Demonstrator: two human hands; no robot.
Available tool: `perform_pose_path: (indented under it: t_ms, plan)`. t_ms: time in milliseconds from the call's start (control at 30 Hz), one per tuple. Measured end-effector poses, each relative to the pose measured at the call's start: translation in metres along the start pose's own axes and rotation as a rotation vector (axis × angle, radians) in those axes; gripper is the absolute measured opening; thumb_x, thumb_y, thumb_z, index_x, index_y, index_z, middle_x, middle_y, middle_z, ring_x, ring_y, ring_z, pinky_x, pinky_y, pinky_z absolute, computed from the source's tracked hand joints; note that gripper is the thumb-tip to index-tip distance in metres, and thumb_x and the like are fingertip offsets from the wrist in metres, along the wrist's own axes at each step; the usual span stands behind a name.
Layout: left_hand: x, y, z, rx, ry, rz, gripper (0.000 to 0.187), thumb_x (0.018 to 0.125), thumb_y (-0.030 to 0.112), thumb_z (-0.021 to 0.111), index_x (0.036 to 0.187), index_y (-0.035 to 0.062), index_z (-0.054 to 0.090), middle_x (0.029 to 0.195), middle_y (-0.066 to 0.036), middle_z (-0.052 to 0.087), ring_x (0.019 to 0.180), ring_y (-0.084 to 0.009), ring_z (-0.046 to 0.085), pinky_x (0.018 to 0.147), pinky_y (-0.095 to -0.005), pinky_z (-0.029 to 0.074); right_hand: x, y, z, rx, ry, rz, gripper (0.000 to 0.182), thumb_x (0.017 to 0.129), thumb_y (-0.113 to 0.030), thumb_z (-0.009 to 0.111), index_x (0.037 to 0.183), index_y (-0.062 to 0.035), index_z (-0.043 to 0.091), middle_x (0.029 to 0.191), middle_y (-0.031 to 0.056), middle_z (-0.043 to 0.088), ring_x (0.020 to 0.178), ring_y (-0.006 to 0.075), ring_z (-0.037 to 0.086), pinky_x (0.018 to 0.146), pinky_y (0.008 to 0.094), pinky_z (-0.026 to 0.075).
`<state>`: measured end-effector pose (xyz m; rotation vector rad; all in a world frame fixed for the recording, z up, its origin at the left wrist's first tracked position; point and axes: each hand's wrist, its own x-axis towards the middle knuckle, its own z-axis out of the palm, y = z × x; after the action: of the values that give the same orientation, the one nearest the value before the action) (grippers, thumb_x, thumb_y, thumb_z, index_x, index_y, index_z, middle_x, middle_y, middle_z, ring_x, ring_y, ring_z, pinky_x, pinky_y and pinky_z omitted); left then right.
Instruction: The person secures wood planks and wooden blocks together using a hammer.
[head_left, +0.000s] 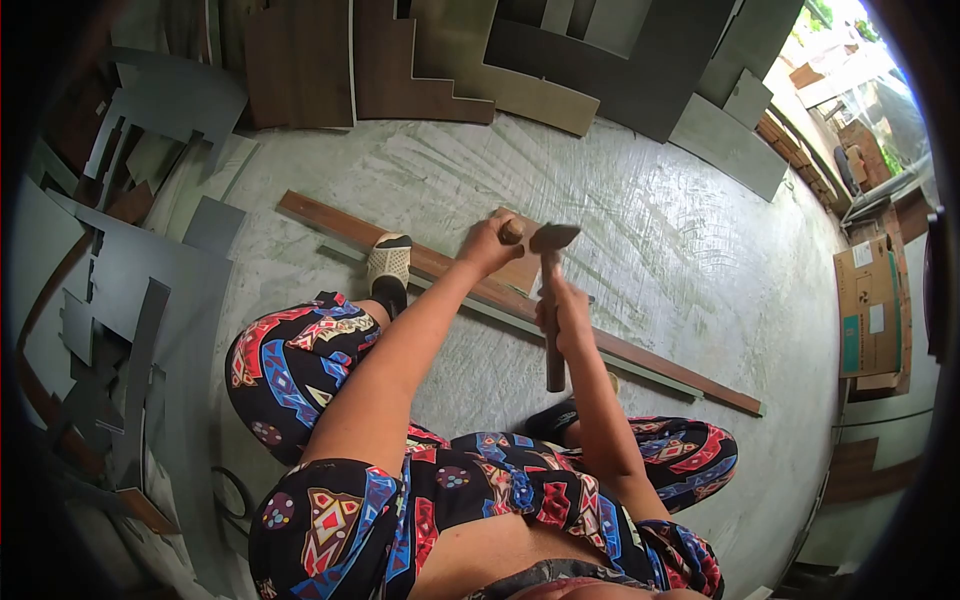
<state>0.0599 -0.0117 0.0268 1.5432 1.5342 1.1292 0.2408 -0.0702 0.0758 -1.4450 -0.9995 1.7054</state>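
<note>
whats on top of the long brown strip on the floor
A light shoe overlaps the long brown strip, and a small tan board appears to lie across it. The stretches beneath both, and behind the left forearm and right hand, can't be seen.

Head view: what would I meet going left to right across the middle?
Gray sheets, light shoe, left hand gripping a wooden handle, right hand gripping a hammer, cardboard box.

Nothing is legible; on the cardboard box [856, 296] by the floor's [790, 300] right edge, pale labels [876, 318] and a green label [851, 345] are too small to read
</note>
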Motion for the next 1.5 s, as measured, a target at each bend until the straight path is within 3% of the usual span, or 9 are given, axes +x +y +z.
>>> perform_pose_path:
  t_ms: [67,367,567,667,767,867,1067,1167,1500]
  plan:
    - [-0.001,0.003,-0.003,0.038,-0.047,-0.057,0.034,0.060,0.018,0.071,0.088,0.0053,0.058,0.081,-0.012,0.062,0.074,-0.0273,0.060,0.068,-0.0341,0.048,-0.011,-0.027,0.009,0.054,-0.036,-0.064,0.050,0.086,-0.052,0.052,0.080,-0.0020,0.054,0.054,0.0065,0.050,0.042,0.0153,0.049,0.038,0.0275,0.037]
    - [-0.002,-0.006,0.005,-0.077,0.009,0.148,0.027,0.063,0.018,0.068,0.082,0.0047,0.056,0.073,-0.014,0.060,0.070,-0.0297,0.059,0.064,-0.0367,0.046,-0.013,-0.031,0.022,0.027,-0.131,-0.060,0.049,0.088,-0.050,0.050,0.081,-0.0017,0.053,0.055,0.0064,0.051,0.042,0.0139,0.048,0.040,0.0259,0.036]
    - [-0.007,0.001,0.009,-0.066,0.030,0.076,0.024,0.062,0.016,0.067,0.080,0.0048,0.056,0.072,-0.013,0.059,0.070,-0.0302,0.059,0.064,-0.0375,0.046,-0.021,-0.039,0.021,0.062,-0.117,-0.129,0.049,0.088,-0.050,0.052,0.078,-0.0022,0.052,0.054,0.0058,0.051,0.041,0.0128,0.048,0.038,0.0254,0.036]
    - [-0.002,-0.010,0.009,0.000,-0.058,0.111,0.038,0.070,0.017,0.071,0.105,0.0062,0.060,0.078,-0.006,0.063,0.070,-0.0132,0.057,0.068,-0.0286,0.046,-0.021,-0.037,0.023,0.061,-0.121,-0.105,0.048,0.088,-0.049,0.051,0.079,-0.0017,0.052,0.055,0.0058,0.051,0.041,0.0130,0.048,0.039,0.0254,0.036]
    - [0.000,-0.016,0.008,-0.043,-0.037,0.156,0.038,0.070,0.015,0.071,0.105,0.0055,0.060,0.080,-0.006,0.063,0.072,-0.0101,0.056,0.068,-0.0273,0.046,-0.017,-0.033,0.023,0.023,-0.131,-0.077,0.048,0.089,-0.048,0.050,0.080,-0.0012,0.053,0.055,0.0063,0.051,0.041,0.0139,0.047,0.040,0.0257,0.036]
    - [-0.002,-0.015,0.010,-0.206,0.000,0.024,0.023,0.062,0.014,0.067,0.080,0.0045,0.056,0.068,-0.010,0.057,0.065,-0.0270,0.057,0.063,-0.0358,0.046,-0.021,-0.035,0.021,0.036,-0.150,-0.125,0.048,0.089,-0.048,0.050,0.080,-0.0011,0.053,0.055,0.0064,0.051,0.041,0.0141,0.047,0.039,0.0260,0.036]
    - [0.000,-0.010,0.011,-0.110,0.065,0.167,0.022,0.063,0.015,0.067,0.080,0.0050,0.056,0.066,-0.008,0.056,0.062,-0.0187,0.054,0.061,-0.0320,0.044,-0.015,-0.027,0.022,0.050,-0.125,-0.058,0.048,0.089,-0.049,0.049,0.080,-0.0012,0.053,0.055,0.0068,0.051,0.041,0.0148,0.048,0.039,0.0265,0.037]
    - [-0.004,-0.003,0.003,-0.081,-0.034,-0.005,0.024,0.063,0.015,0.068,0.083,0.0061,0.058,0.069,-0.009,0.058,0.065,-0.0222,0.057,0.063,-0.0331,0.046,-0.023,-0.033,0.022,0.095,-0.129,-0.076,0.049,0.089,-0.049,0.050,0.079,-0.0015,0.053,0.055,0.0067,0.051,0.041,0.0145,0.048,0.039,0.0264,0.037]
    - [-0.003,-0.009,0.007,-0.121,0.005,0.055,0.023,0.063,0.015,0.068,0.081,0.0051,0.058,0.070,-0.010,0.060,0.066,-0.0227,0.060,0.063,-0.0345,0.047,-0.020,-0.026,0.018,0.073,-0.125,-0.073,0.050,0.089,-0.050,0.049,0.079,-0.0011,0.053,0.055,0.0066,0.051,0.041,0.0141,0.048,0.039,0.0263,0.037]
